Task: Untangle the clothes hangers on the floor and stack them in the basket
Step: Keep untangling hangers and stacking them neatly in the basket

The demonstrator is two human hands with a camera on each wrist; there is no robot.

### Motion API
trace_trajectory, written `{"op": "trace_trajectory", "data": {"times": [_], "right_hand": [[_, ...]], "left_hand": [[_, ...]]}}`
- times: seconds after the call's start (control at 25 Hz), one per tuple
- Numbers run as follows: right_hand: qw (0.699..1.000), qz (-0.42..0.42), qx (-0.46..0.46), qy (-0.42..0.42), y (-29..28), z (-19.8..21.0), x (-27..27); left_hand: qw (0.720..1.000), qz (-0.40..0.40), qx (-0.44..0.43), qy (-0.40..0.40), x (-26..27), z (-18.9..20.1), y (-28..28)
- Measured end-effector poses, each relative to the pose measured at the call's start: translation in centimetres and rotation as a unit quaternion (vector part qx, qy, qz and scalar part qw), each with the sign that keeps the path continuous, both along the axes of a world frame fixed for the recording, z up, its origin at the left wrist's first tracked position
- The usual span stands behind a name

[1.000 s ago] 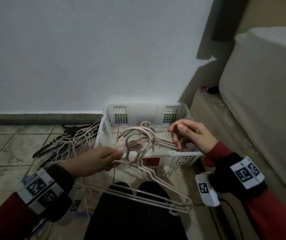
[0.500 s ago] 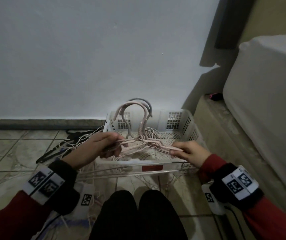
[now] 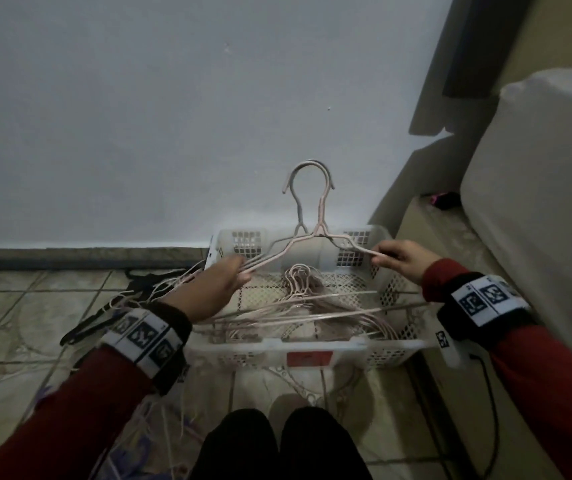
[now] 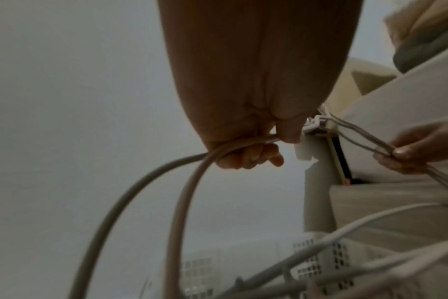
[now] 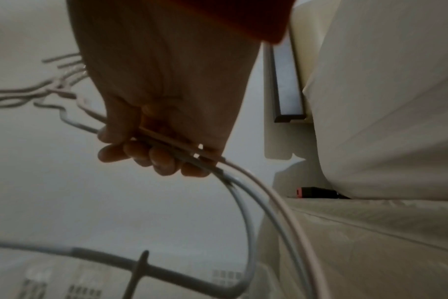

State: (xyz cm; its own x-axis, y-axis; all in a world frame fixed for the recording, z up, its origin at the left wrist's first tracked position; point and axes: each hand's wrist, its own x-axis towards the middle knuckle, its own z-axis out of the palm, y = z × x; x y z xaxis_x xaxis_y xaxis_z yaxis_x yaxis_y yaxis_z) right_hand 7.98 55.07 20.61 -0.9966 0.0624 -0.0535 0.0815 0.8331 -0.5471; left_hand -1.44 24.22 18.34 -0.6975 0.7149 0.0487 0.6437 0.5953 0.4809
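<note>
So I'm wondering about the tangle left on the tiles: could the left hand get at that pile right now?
Probably not right away. The left hand grips one end of the held hangers above the basket. The floor pile lies just beside it, nothing between, so once freed it looks reachable.

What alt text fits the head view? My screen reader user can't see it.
Both hands hold a pair of pink hangers upright over a white basket, the left hand and right hand each gripping a shoulder. More hangers lie stacked inside; a tangle remains on the tiled floor left of it.
</note>
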Motion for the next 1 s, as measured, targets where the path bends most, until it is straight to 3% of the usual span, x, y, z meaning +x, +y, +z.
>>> {"op": "trace_trajectory", "data": {"times": [0.12,0.28,0.4,0.6,0.72,0.76,1.0], "right_hand": [[0.998,-0.042,0.039,-0.029,0.9,-1.7,-3.4],[0.979,-0.066,0.094,-0.166,2.0,-7.8,-7.6],[0.958,-0.084,0.07,-0.263,3.0,-11.6,-9.4],[0.915,-0.053,0.18,-0.358,3.5,-14.6,-11.0],[0.898,-0.022,0.239,-0.369,6.1,-20.5,-10.7],[0.879,-0.01,0.281,-0.384,5.5,-20.5,-10.4],[0.88,0.026,0.281,-0.381,2.5,-18.0,-10.9]], "left_hand": [[0.998,0.008,-0.034,0.061,-4.3,-1.5,2.4],[0.985,0.009,-0.158,0.065,-8.2,-5.8,5.5],[0.967,-0.005,-0.252,0.041,-10.5,-9.1,7.6],[0.927,-0.042,-0.372,-0.001,-12.9,-15.2,9.7],[0.907,-0.052,-0.415,-0.052,-13.1,-18.2,9.7],[0.898,-0.057,-0.43,-0.077,-13.1,-18.8,9.5],[0.886,-0.049,-0.435,-0.153,-13.0,-19.2,8.8]]}}
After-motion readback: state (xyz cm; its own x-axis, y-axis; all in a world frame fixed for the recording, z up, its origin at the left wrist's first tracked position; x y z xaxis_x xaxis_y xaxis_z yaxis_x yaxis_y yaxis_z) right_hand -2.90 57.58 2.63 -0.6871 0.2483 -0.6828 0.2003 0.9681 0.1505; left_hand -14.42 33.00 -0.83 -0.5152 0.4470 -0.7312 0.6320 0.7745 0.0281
